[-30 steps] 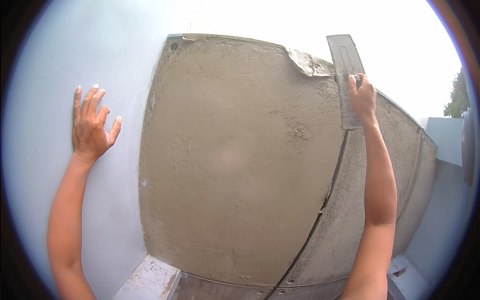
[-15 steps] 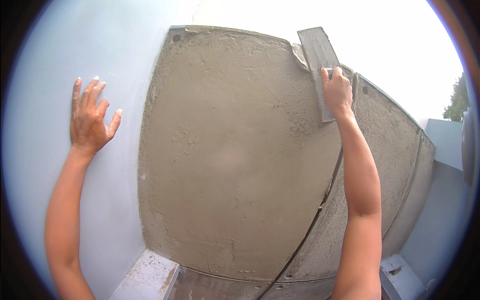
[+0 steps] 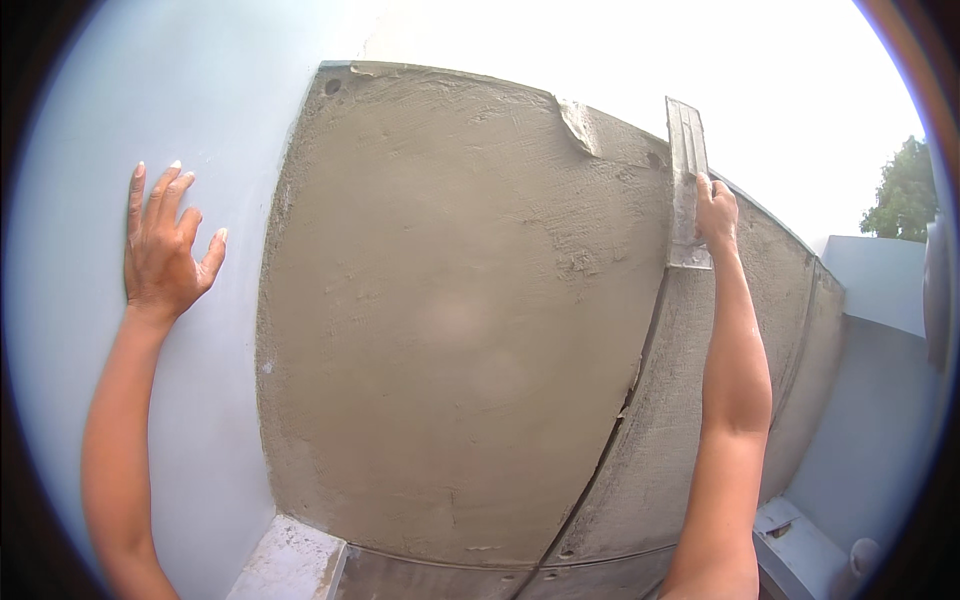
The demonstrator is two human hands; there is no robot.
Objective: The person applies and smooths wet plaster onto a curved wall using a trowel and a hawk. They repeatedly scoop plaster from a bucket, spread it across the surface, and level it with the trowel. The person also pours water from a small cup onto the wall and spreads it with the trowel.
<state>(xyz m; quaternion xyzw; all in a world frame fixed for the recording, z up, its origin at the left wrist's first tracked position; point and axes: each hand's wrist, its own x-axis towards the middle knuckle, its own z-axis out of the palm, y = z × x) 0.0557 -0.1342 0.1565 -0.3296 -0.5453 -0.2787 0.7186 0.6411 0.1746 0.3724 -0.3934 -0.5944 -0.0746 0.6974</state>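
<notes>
My left hand (image 3: 165, 250) rests with fingers spread against the pale blue wall (image 3: 200, 400) on the left, holding nothing. In my right hand (image 3: 717, 212) is the handle of a long flat plastering trowel (image 3: 686, 150); the handle itself is mostly hidden by my fingers. The trowel stands nearly upright over the right edge of a panel coated with wet grey-brown mortar (image 3: 440, 330), its upper end reaching above the panel's top edge. A ragged lump of mortar (image 3: 577, 126) clings to that top edge, left of the trowel. The coat looks mostly smooth, rougher toward the upper right.
A dark joint (image 3: 600, 470) separates the coated panel from drier, rougher panels (image 3: 775, 300) on the right. White-topped ledges stand at the lower left (image 3: 290, 560) and lower right (image 3: 800, 550). Beyond the far right wall (image 3: 880, 280) is a tree (image 3: 905, 190).
My right hand has carried the trowel rightward, off the ragged mortar lump to the panel's right edge, and turned it more upright. My left hand keeps its place on the wall; the view has shifted slightly.
</notes>
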